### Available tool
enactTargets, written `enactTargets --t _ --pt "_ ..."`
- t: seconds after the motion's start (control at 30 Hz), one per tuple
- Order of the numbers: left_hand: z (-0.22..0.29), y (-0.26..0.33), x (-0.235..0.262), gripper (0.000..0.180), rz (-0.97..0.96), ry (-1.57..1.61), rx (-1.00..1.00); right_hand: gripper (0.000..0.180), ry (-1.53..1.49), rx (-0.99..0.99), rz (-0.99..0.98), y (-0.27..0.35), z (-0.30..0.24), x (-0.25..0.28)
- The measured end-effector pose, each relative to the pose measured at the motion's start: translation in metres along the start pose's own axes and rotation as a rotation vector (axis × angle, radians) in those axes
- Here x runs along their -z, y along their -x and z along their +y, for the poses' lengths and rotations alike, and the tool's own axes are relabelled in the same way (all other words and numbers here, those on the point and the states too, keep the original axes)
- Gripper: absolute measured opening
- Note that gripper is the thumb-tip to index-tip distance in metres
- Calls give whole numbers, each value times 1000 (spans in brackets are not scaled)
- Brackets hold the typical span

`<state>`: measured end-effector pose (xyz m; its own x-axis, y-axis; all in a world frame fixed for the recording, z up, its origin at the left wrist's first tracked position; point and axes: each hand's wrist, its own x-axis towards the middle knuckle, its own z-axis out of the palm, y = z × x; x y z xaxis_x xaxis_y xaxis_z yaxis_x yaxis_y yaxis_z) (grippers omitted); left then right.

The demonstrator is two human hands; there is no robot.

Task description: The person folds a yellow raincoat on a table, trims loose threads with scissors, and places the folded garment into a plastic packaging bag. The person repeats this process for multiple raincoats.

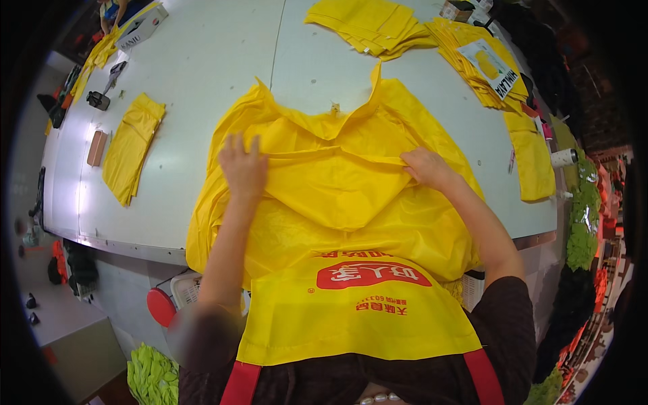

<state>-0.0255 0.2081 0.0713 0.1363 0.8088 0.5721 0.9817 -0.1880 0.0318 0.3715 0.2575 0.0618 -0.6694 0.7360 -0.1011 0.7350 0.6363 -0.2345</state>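
Note:
A large yellow garment (pixel 324 216), apparently a thin jacket or raincoat, lies spread and rumpled over the table's near edge. Its neck opening faces away from me, and a fold droops across its middle. My left hand (pixel 244 169) rests on the garment left of that fold, fingers stretched and apart. At the fold's right end, my right hand (pixel 425 167) pinches the cloth between thumb and fingers. The garment's lower part sags toward me, against the yellow apron (pixel 358 331) with red straps that I wear.
The white table (pixel 196 81) carries a folded yellow piece (pixel 135 148) and a small brown box (pixel 96 148) on the left. Stacks of yellow cloth (pixel 368 27) sit at the far side. A white roll (pixel 564 158) stands at the right edge. Far left, another person's hand (pixel 105 25) shows.

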Motion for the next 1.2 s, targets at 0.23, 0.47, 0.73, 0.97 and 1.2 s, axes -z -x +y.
enactTargets --t 0.23,0.47,0.73,0.97,1.2 --pt "95 61 -28 67 -501 356 -405 18 87 -190 676 2 -8 -12" --pt "96 71 -38 81 -564 318 -377 13 -900 -244 441 -7 -31 48" --pt "96 71 -43 80 -560 287 -379 7 334 339 52 -21 33 68" --pt "96 73 -42 79 -567 282 -358 5 305 198 531 -10 24 56" --pt "98 68 -38 74 -558 296 -386 10 257 -244 763 -9 82 79"
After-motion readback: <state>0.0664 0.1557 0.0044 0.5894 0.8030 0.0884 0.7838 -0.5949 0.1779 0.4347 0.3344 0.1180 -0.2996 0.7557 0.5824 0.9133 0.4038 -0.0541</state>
